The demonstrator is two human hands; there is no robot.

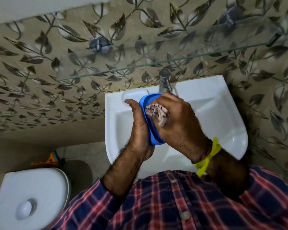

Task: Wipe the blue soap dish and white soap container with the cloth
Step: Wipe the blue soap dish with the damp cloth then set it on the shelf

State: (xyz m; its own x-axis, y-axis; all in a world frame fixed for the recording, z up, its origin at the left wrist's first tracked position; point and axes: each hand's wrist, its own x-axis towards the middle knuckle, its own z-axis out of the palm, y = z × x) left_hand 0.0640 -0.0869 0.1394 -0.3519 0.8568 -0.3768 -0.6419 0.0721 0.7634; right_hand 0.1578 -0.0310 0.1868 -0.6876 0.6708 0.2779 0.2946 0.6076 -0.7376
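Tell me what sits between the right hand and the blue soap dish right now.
In the head view, the bunched cloth lies between them: the right hand presses it into the blue soap dish, which the left hand holds tilted over the sink.

No readable text, labels, brands or numbers anywhere in view; nothing legible on any item, wall or fixture here.
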